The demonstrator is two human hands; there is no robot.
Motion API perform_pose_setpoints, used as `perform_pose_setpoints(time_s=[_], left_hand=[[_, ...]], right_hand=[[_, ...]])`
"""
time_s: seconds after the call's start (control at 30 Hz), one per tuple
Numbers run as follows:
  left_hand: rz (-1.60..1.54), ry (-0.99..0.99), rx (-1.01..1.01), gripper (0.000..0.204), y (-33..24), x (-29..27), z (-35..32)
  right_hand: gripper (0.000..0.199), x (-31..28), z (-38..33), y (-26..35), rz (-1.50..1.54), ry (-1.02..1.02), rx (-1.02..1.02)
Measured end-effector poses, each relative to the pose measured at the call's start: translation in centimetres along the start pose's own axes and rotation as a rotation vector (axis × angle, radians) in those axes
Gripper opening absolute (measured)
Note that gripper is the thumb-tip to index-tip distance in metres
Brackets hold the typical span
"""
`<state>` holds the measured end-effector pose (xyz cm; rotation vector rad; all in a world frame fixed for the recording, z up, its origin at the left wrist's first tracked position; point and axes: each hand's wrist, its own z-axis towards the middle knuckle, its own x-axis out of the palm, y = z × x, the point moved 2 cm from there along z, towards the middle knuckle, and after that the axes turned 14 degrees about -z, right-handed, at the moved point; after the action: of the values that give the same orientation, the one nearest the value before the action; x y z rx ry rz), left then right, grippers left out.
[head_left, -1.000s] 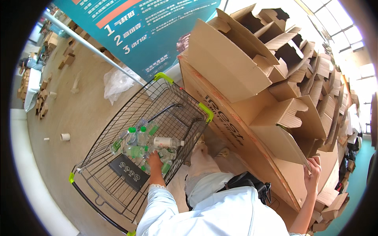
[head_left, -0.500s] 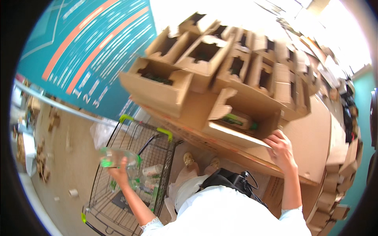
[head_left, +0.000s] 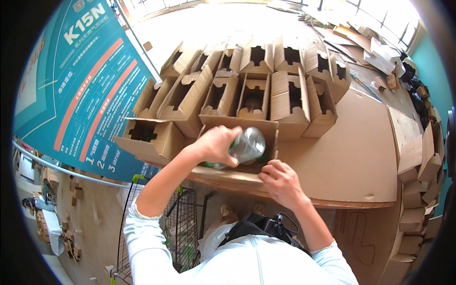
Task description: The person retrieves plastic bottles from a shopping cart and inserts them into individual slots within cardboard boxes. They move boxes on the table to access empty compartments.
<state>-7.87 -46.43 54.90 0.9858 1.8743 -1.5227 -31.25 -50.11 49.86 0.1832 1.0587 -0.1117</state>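
My left hand [head_left: 214,145] grips a clear plastic bottle [head_left: 246,146] with a green cap end, holding it on its side over an open cardboard box [head_left: 266,126] at the near edge of a cardboard-covered surface [head_left: 351,152]. My right hand [head_left: 280,183] rests on the near wall of that same box, fingers curled over its edge. Behind it stand several more open cardboard boxes [head_left: 251,92] in rows.
A wire shopping cart [head_left: 178,228] with green handle tips stands below left by my legs. A teal printed banner [head_left: 80,90] and a metal rail [head_left: 61,166] are at left. Flattened cardboard and boxes [head_left: 420,171] pile up at right.
My left hand has lifted the bottle out of the cart and brought it up over the near box. My right hand has settled on that box's edge. My view has tilted up.
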Motion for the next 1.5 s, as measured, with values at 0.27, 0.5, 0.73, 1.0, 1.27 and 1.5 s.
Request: perform_pose_setpoints(time_s=[0.27,0.5,0.73,1.0,1.27,1.5], left_hand=[[0.313,0.712,-0.123,0.055,4.6,9.6,6.9],[-0.108,0.228,0.142,0.038,2.0,4.8,0.5],[-0.445,-0.859,0.161,0.074,3.2,4.2,-11.7],[-0.501,-0.782,-0.072,0.098,8.5,5.2,-6.8],[0.045,-0.626,0.139,0.11,10.1,3.9,-4.6],[-0.412,-0.061,0.195,0.132,13.2,2.5,-5.3]], right_hand=[[0.017,0.6,-0.6,-0.2,0.033,-0.036,-0.025],[0.036,0.5,-1.0,0.4,0.04,-0.236,0.042],[0.048,2.9,-1.5,0.1,0.399,-0.163,0.258],[0.076,1.9,4.1,-2.0,-0.112,-0.217,0.399],[0.057,4.6,5.6,-3.6,-0.073,0.211,0.225],[0.101,4.9,2.8,-0.1,-0.175,0.535,0.314]])
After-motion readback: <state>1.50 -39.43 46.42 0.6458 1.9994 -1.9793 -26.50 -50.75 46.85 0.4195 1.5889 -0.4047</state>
